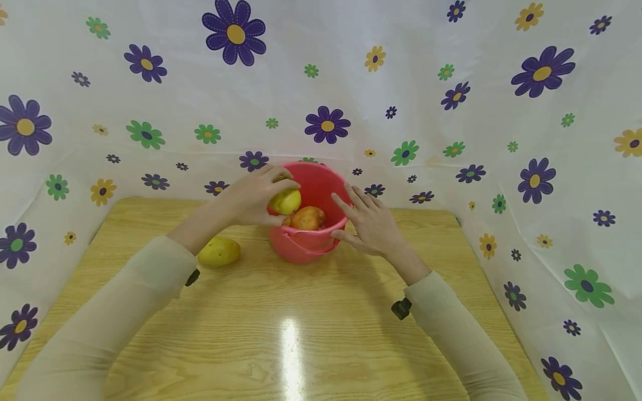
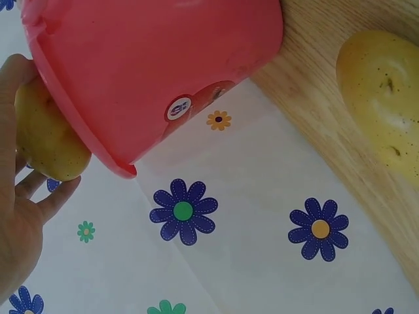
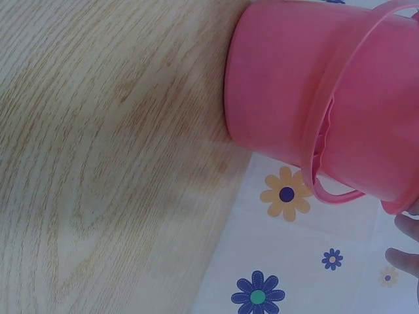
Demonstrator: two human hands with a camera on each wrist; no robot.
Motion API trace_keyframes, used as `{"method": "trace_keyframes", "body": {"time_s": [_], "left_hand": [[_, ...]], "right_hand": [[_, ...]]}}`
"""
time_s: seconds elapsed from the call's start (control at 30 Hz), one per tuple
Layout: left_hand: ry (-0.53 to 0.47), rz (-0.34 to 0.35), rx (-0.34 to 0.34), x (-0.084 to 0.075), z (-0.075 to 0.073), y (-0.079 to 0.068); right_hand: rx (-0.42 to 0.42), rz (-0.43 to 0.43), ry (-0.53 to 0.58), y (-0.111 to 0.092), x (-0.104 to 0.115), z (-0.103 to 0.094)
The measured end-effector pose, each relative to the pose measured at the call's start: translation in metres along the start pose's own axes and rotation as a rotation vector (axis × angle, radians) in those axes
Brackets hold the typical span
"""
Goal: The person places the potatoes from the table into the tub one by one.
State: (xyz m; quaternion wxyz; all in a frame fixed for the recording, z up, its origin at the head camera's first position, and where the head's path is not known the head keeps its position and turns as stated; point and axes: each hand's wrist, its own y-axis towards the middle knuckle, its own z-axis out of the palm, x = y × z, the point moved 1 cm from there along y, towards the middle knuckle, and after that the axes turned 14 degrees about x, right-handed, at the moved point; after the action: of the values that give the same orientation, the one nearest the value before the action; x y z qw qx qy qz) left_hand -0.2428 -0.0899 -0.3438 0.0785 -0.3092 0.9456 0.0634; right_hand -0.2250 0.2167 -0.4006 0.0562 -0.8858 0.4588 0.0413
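A pink bucket (image 1: 293,249) stands upright near the back of the table, its handle lowered against the front. My left hand (image 1: 252,196) grips a yellow potato (image 1: 287,201) at the bucket's left rim, thumb on the near side. In the left wrist view the held potato (image 2: 51,137) shows small brown specks. A reddish-brown rounded item (image 1: 308,218) lies inside the bucket; its kind is unclear, and what lies beneath is mostly hidden. My right hand (image 1: 372,227) is at the right rim, its fingers spread and fairly straight.
Another yellow potato (image 1: 219,252) lies on the wooden table (image 1: 241,328) left of the bucket, close to my left forearm. A white cloth (image 1: 281,89) with printed flowers hangs behind the table and along its sides.
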Motion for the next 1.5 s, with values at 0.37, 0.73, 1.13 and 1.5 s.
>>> {"method": "trace_keyframes", "body": {"time_s": [0.37,0.73,1.13,1.5], "left_hand": [[-0.015,-0.046,0.081,0.009,0.003,0.019],[-0.044,-0.138,0.206,0.021,0.006,0.038],[0.017,-0.171,0.319,0.024,0.012,0.053],[0.042,-0.180,0.327,0.025,0.014,0.057]], "right_hand": [[0.011,0.001,-0.012,-0.001,-0.001,0.000],[0.016,0.003,-0.021,0.000,-0.001,0.000],[0.019,0.008,-0.015,-0.001,0.001,-0.003],[0.031,0.013,-0.013,-0.001,0.000,-0.003]]}}
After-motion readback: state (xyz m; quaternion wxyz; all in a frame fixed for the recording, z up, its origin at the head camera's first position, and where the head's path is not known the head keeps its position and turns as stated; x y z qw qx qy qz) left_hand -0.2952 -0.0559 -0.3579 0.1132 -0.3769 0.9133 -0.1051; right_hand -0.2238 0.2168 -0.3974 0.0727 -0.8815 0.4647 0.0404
